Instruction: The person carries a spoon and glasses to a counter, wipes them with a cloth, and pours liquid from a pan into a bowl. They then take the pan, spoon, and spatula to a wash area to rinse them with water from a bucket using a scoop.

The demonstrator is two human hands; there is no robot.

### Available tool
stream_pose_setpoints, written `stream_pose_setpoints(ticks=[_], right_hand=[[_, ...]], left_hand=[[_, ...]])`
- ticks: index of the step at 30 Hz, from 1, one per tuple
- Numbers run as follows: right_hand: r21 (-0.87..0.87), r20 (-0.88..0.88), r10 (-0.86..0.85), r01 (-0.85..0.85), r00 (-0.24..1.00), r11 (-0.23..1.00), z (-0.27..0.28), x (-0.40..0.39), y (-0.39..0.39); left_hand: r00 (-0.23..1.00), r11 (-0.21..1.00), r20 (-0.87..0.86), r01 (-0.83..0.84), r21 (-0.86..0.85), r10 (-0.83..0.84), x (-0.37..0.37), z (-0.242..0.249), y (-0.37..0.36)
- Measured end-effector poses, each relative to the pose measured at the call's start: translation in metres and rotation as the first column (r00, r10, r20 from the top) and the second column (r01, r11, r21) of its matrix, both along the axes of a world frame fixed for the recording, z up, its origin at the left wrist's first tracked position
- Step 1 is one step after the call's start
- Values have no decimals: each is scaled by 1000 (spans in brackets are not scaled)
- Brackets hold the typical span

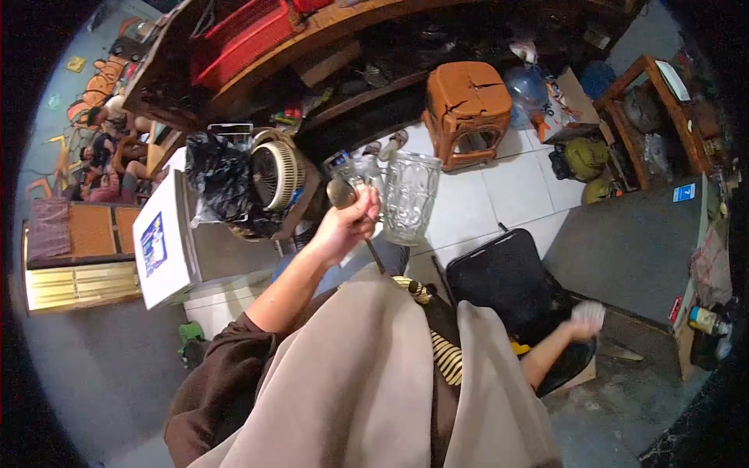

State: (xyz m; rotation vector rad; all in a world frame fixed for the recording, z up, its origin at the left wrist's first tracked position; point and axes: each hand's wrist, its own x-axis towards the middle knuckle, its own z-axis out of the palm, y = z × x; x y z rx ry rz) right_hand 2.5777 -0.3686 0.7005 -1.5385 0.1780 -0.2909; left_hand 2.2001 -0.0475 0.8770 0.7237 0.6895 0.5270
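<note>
My left hand [347,226] is raised in front of me, its fingers closed round the handle of a large clear glass mug [409,199]. The same hand grips a metal spoon [340,193], its bowl up by the thumb and its handle pointing down below the fist. Patterned dimples cover the mug's wall, and I make out no contents. My right hand [585,321] is held out low to the right, beside a black chair. Motion smears its fingers, and a whitish patch shows there that I cannot make out.
A cracked orange plastic stool [470,97] stands ahead on white tiles. Left of the mug are a fan [277,175] and a black plastic bag [218,175]. The black chair [499,273] is close on my right, near a grey panel [624,246]. Several people sit at far left.
</note>
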Motion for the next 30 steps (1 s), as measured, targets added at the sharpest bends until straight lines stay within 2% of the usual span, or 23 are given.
stream_pose_setpoints(ticks=[1, 2, 4, 6, 7, 8, 10, 11, 12, 14, 15, 16, 18, 19, 20, 21, 22, 23, 24, 26, 27, 28, 30], right_hand=[[373, 336, 221, -344, 916, 861, -46, 37, 11], [483, 169, 178, -239, 969, 842, 14, 21, 81], [275, 230, 253, -312, 940, 909, 85, -13, 186], [-156, 147, 396, -374, 906, 914, 102, -35, 250], [-534, 186, 701, -528, 689, 660, 99, -41, 267], [-382, 352, 734, -627, 580, 679, 139, -85, 321], [-455, 291, 953, -866, 77, 209, 121, -107, 367], [-600, 307, 949, -761, 67, 248, 143, -119, 392], [-610, 306, 952, -761, 30, 220, 148, -116, 405], [-444, 27, 926, -825, 377, 349, 135, -114, 441], [-493, 264, 840, -682, 474, 540, 124, -108, 465], [-516, 124, 882, -730, 454, 448, 127, -103, 475], [-241, 33, 878, -849, 477, 470, 139, -114, 493], [-444, 148, 888, -774, 435, 453, 147, -123, 498], [-618, 254, 898, -654, 358, 435, 154, -127, 501], [-725, 231, 930, -586, 285, 360, 162, -124, 503], [-727, 210, 938, -598, 274, 338, 163, -114, 511], [-716, 288, 926, -586, 246, 379, 162, -97, 526], [-698, 369, 905, -579, 213, 421, 161, -81, 538], [-354, 208, 922, -854, 326, 382, 168, -53, 554], [-389, 224, 916, -831, 334, 398, 175, -54, 556], [-556, 286, 916, -731, 280, 397, 178, -56, 555], [-770, 411, 909, -509, 67, 385, 169, -64, 547]], left_hand=[[1000, 1000, 18, -1, -4, 1, 5, -7, 13], [999, 1000, 38, -10, -8, 10, 11, -16, 25], [995, 1000, 99, 0, -16, 2, 28, -29, 55], [989, 993, 116, 103, -54, -96, 48, -36, 92], [979, 987, 143, 153, -39, -146, 60, -42, 113], [980, 986, 129, 160, -51, -153, 74, -37, 130], [982, 986, 98, 164, -42, -160, 99, -28, 159], [987, 991, 86, 133, 6, -133, 109, -28, 173], [987, 988, 54, 153, 0, -153, 116, -26, 190], [980, 981, 38, 192, 26, -193, 122, -31, 221], [985, 985, 34, 172, 4, -172, 126, -29, 228], [978, 980, 72, 197, -2, -196, 131, -21, 235], [979, 988, 138, 156, -19, -152, 140, -21, 244], [994, 993, 94, 53, 101, -63, 148, -18, 244], [996, 992, 76, 38, 121, -47, 149, -26, 246], [997, 997, 51, 46, 68, -49, 151, -28, 247], [998, 999, 27, 50, 15, -51, 153, -24, 248], [993, 995, 73, 91, 32, -93, 155, -16, 250], [986, 981, 42, 157, 115, -163, 156, -17, 254], [985, 979, 2, 173, 112, -174, 160, -11, 251], [989, 986, 8, 145, 77, -146, 165, -8, 249], [998, 997, 21, 54, 57, -55, 172, -7, 247], [998, 1000, 62, 4, 23, -6, 179, -12, 247]])
